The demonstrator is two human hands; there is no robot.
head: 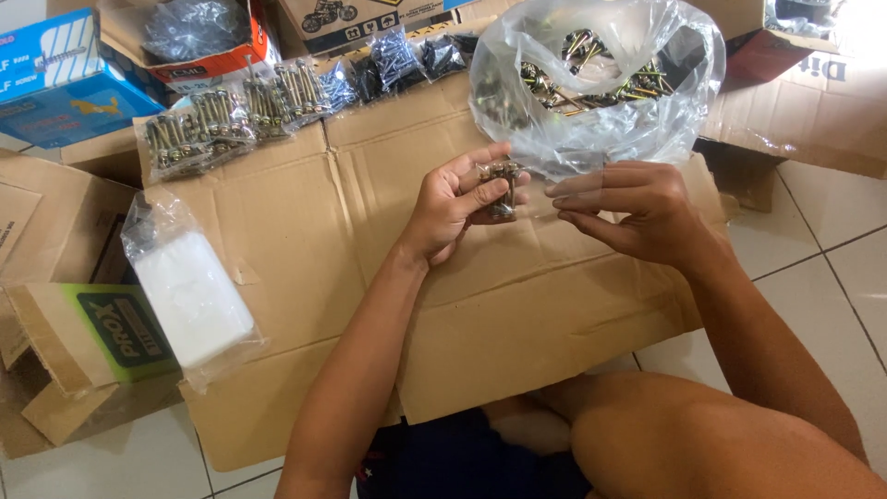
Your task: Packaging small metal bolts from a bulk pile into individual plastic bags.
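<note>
While the person sits on the tiled floor [832,277] with a flattened cardboard sheet [370,231] spread before the knees, the head view shows both hands raised just over it; the sheet serves as a work surface that keeps small parts off the tiles. The left hand [453,208] has its grip closed around a small bundle of bolts [504,185], held upright between thumb and fingers so that the heads stay level; the right hand [637,208] is just beside it, fingers stretched and pinching what seems a thin clear bag, though I cannot tell this surely. Behind the hands a large clear bag of loose bolts [591,83] stands open, near for reaching; filled small packets [199,129] lie in a row at the sheet's far edge; a packet of white pieces [189,296] lies at the left.
</note>
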